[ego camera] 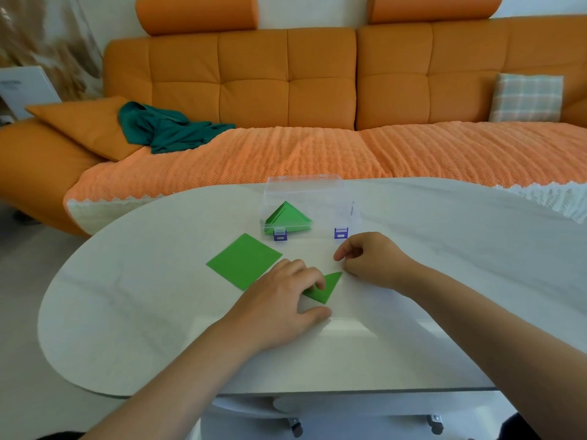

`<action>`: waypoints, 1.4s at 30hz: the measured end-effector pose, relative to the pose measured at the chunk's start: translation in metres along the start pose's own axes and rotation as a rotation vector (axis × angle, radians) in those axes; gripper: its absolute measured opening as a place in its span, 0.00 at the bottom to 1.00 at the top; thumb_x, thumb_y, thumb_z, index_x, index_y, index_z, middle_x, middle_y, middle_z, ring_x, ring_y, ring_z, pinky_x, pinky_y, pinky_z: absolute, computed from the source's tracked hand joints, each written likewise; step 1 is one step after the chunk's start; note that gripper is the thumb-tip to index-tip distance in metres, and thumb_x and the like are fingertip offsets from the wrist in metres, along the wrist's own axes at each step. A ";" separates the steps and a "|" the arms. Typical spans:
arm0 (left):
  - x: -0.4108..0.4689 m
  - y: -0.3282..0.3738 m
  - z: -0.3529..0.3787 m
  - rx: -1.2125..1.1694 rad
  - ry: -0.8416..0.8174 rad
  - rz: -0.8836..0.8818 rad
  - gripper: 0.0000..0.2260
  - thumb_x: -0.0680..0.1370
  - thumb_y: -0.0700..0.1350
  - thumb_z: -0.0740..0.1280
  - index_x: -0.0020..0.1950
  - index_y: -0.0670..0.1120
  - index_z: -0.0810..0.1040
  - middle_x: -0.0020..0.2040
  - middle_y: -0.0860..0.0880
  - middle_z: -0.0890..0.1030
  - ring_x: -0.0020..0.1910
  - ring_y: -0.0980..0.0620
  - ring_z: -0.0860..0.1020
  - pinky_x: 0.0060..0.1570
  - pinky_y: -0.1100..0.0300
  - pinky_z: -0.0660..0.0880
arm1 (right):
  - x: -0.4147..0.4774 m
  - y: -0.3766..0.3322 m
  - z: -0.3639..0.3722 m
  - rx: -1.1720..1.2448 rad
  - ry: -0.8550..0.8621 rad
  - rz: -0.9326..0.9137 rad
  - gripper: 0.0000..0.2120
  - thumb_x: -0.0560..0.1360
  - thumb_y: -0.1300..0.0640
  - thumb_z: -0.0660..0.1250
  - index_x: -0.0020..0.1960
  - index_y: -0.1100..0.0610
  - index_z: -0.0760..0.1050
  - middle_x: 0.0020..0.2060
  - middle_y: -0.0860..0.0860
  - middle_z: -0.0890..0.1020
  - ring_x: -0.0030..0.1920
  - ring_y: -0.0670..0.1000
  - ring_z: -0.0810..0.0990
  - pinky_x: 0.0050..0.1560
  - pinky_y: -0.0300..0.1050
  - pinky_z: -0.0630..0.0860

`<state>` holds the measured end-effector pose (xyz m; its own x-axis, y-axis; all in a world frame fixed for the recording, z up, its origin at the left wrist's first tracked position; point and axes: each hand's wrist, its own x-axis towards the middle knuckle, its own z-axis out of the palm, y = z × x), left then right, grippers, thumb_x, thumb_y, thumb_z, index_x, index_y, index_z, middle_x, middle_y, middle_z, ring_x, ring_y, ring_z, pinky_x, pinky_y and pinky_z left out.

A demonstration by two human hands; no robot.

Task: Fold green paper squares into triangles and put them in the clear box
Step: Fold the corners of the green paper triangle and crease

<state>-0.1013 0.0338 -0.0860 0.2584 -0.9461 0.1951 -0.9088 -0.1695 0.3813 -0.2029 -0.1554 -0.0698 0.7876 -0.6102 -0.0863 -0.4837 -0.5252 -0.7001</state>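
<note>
Pressing the folded green triangle, left fingers bent; right fingers curled, grip unclear

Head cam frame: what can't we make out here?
All head view:
- Folded green paper triangle: left part hidden under left hand.
- Right hand: curled fingers hide whether it pinches the triangle's tip.
- Green folded triangles in clear plastic box: overlapped, count unreadable.
</note>
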 end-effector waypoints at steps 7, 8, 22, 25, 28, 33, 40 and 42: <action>0.013 -0.004 -0.005 0.060 0.038 0.047 0.07 0.75 0.51 0.69 0.51 0.52 0.80 0.47 0.55 0.77 0.49 0.54 0.73 0.49 0.55 0.73 | -0.013 0.002 -0.002 -0.054 -0.078 -0.172 0.09 0.74 0.57 0.68 0.48 0.44 0.82 0.42 0.40 0.77 0.34 0.36 0.74 0.35 0.26 0.67; 0.014 -0.005 -0.005 0.062 0.036 0.055 0.07 0.75 0.50 0.69 0.51 0.51 0.80 0.46 0.54 0.77 0.48 0.54 0.73 0.48 0.55 0.73 | -0.015 0.002 -0.002 -0.075 -0.097 -0.195 0.08 0.73 0.55 0.70 0.49 0.42 0.82 0.44 0.39 0.77 0.35 0.37 0.74 0.37 0.27 0.67; 0.015 -0.009 -0.003 -0.022 0.011 -0.045 0.20 0.73 0.56 0.71 0.64 0.58 0.75 0.55 0.60 0.76 0.56 0.59 0.70 0.58 0.61 0.68 | -0.012 -0.011 -0.005 -0.101 -0.234 -0.136 0.09 0.71 0.58 0.75 0.47 0.45 0.83 0.37 0.44 0.77 0.35 0.42 0.73 0.38 0.32 0.71; 0.015 -0.009 -0.002 -0.106 0.042 -0.078 0.18 0.71 0.52 0.74 0.60 0.60 0.78 0.53 0.60 0.76 0.54 0.59 0.72 0.57 0.64 0.67 | -0.014 -0.014 -0.005 -0.120 -0.260 -0.143 0.08 0.71 0.58 0.75 0.45 0.45 0.81 0.39 0.46 0.77 0.35 0.43 0.73 0.38 0.34 0.71; 0.016 -0.007 -0.003 -0.270 0.060 -0.145 0.15 0.71 0.43 0.74 0.53 0.61 0.80 0.51 0.60 0.77 0.49 0.61 0.75 0.50 0.70 0.69 | -0.017 -0.016 -0.006 -0.065 -0.257 -0.139 0.05 0.73 0.56 0.73 0.44 0.47 0.81 0.39 0.43 0.80 0.35 0.40 0.75 0.34 0.28 0.70; 0.018 -0.003 -0.008 -0.628 0.172 -0.371 0.14 0.74 0.37 0.71 0.48 0.57 0.83 0.40 0.56 0.81 0.34 0.55 0.75 0.39 0.64 0.73 | -0.020 -0.017 -0.008 0.072 -0.220 -0.180 0.07 0.73 0.58 0.72 0.48 0.48 0.80 0.39 0.45 0.82 0.35 0.44 0.78 0.42 0.40 0.77; 0.020 0.000 -0.021 -1.203 0.173 -0.565 0.11 0.77 0.31 0.67 0.55 0.45 0.81 0.50 0.47 0.78 0.38 0.53 0.78 0.38 0.64 0.75 | -0.028 -0.019 -0.007 0.005 -0.032 -0.477 0.10 0.71 0.57 0.76 0.45 0.43 0.80 0.46 0.40 0.80 0.42 0.43 0.80 0.44 0.30 0.71; 0.019 -0.001 -0.022 -1.159 0.126 -0.559 0.10 0.78 0.34 0.67 0.56 0.46 0.81 0.50 0.48 0.78 0.39 0.54 0.80 0.40 0.64 0.77 | -0.028 -0.021 -0.006 0.036 -0.001 -0.480 0.06 0.72 0.54 0.75 0.43 0.43 0.81 0.44 0.41 0.81 0.43 0.44 0.79 0.45 0.30 0.70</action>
<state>-0.0887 0.0223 -0.0623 0.5954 -0.7819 -0.1848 0.1282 -0.1347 0.9826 -0.2174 -0.1305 -0.0487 0.9191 -0.3030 0.2519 -0.0518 -0.7267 -0.6850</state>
